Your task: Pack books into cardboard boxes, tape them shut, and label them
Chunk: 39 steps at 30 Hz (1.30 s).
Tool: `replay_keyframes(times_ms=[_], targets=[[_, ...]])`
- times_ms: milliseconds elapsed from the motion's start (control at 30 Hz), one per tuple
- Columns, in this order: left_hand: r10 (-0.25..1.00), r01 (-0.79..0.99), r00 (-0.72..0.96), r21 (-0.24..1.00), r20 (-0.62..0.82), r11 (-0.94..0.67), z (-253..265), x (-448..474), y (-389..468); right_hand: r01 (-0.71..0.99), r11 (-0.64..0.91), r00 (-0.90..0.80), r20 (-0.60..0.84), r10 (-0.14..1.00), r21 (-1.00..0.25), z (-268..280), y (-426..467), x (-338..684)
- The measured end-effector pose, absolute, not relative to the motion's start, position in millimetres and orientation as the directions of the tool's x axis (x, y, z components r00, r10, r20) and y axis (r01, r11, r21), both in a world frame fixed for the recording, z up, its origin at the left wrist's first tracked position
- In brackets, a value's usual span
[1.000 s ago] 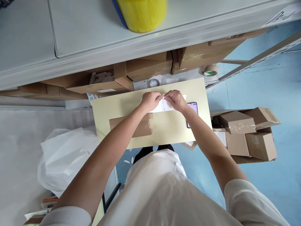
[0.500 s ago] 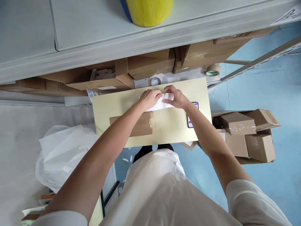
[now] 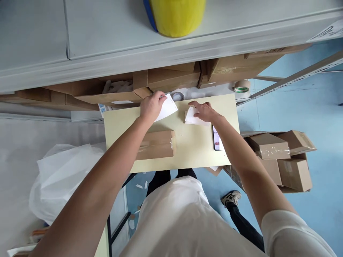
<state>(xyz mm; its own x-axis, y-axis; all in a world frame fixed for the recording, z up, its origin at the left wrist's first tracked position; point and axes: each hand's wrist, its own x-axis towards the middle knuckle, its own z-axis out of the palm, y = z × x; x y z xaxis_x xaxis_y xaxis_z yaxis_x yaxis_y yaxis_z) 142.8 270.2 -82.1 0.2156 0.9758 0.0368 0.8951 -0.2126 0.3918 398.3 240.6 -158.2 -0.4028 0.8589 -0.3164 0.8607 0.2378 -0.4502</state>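
My left hand (image 3: pixel 152 106) pinches a white paper slip (image 3: pixel 166 108) by its left side, holding it over the back part of the cream table (image 3: pixel 187 155). To the right, my right hand (image 3: pixel 205 111) lies over a small stack of white slips (image 3: pixel 193 119), its fingers apart and the thumb touching the top slip. A brown piece shows under the stack's left edge. In front of my left hand lies a taped cardboard box (image 3: pixel 158 144), partly covered by my forearm. A phone (image 3: pixel 216 139) with a lit screen rests beside my right forearm, which hides part of it.
Open cartons (image 3: pixel 171 76) stand under a grey shelf (image 3: pixel 107 35), which bears a yellow round object (image 3: pixel 178 18). Tape rolls (image 3: pixel 242 86) lie behind the table. A carton of smaller boxes (image 3: pixel 294 175) is at right, near another person's leg (image 3: pixel 241 217). White plastic sheeting (image 3: pixel 64 178) lies left.
My hands were close together over the white slips. My left hand has moved left with one slip, while my right hand stays at the stack. Another person's leg has appeared at lower right.
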Motion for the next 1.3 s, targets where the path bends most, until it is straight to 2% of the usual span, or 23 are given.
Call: replay_keyframes(times_ms=[67, 133, 200, 267, 333, 433, 533, 600, 667, 733, 767, 833, 900, 1067, 1300], targets=[[0.973, 0.857, 0.209, 0.46, 0.1, -0.232, -79.0, 129.8, 268.0, 0.872, 0.225, -0.378, -0.306, 0.874, -0.436, -159.1, 236.7, 397.8], [0.966, 0.811, 0.224, 0.526, 0.126, -0.256, -73.3, 121.4, 260.0, 0.862, 0.175, -0.315, -0.232, 0.92, -0.475, -150.3, 227.6, 392.6], [0.961, 0.766, 0.244, 0.582, 0.128, -0.272, -63.9, 119.3, 247.0, 0.771, 0.109, -0.237, -0.123, 0.964, -0.627, -129.4, 212.4, 379.8], [0.953, 0.717, 0.27, 0.633, 0.134, -0.292, -49.4, 121.7, 230.8, 0.558, 0.071, -0.202, -0.052, 0.978, -0.827, -99.0, 191.7, 358.6], [0.94, 0.659, 0.306, 0.68, 0.148, -0.322, -29.6, 122.9, 212.4, 0.342, 0.058, -0.23, -0.024, 0.973, -0.938, -66.1, 168.0, 332.9], [0.917, 0.568, 0.38, 0.753, 0.118, -0.333, 3.6, 109.3, 180.4, 0.262, 0.028, -0.168, -0.017, 0.986, -0.965, -27.1, 133.9, 301.7], [0.923, 0.428, 0.384, 0.889, -0.014, -0.164, 24.4, 77.9, 141.7, 0.208, -0.015, -0.096, -0.036, 0.995, -0.978, -5.0, 104.8, 289.1], [0.927, 0.231, 0.356, 0.972, -0.117, 0.034, 25.8, 58.6, 114.4, 0.242, 0.006, -0.077, -0.013, 0.997, -0.97, 5.8, 87.0, 283.2], [0.936, 0.059, 0.302, 0.983, -0.182, 0.172, 20.4, 48.3, 89.5, 0.415, 0.1, 0.028, 0.123, 0.992, -0.904, 17.4, 68.4, 270.7], [0.957, -0.056, 0.218, 0.977, -0.189, 0.206, 13.9, 46.6, 69.4, 0.62, 0.221, 0.104, 0.358, 0.928, -0.753, 29.8, 48.5, 249.3], [0.965, -0.101, 0.189, 0.973, -0.184, 0.205, 11.8, 47.6, 61.2, 0.688, 0.284, 0.076, 0.455, 0.887, -0.668, 35.4, 38.4, 236.2], [0.967, -0.187, 0.185, 0.96, -0.174, 0.208, 11.2, 49.3, 47.3, 0.738, 0.407, -0.064, 0.545, 0.836, -0.537, 43.4, 20.3, 209.3], [0.96, -0.29, 0.219, 0.928, -0.173, 0.234, 14.5, 47.4, 35.4, 0.736, 0.475, -0.169, 0.548, 0.819, -0.483, 45.9, 6.7, 186.9], [0.932, -0.585, 0.308, 0.736, -0.188, 0.342, 26.7, 28.2, 10.7, 0.728, 0.47, -0.134, 0.569, 0.811, -0.499, 41.1, -10.4, 164.5], [0.916, -0.524, 0.354, 0.772, -0.187, 0.36, 29.9, 8.8, 0.5, 0.735, 0.468, -0.147, 0.559, 0.816, -0.49, 41.6, -23.9, 156.5]])
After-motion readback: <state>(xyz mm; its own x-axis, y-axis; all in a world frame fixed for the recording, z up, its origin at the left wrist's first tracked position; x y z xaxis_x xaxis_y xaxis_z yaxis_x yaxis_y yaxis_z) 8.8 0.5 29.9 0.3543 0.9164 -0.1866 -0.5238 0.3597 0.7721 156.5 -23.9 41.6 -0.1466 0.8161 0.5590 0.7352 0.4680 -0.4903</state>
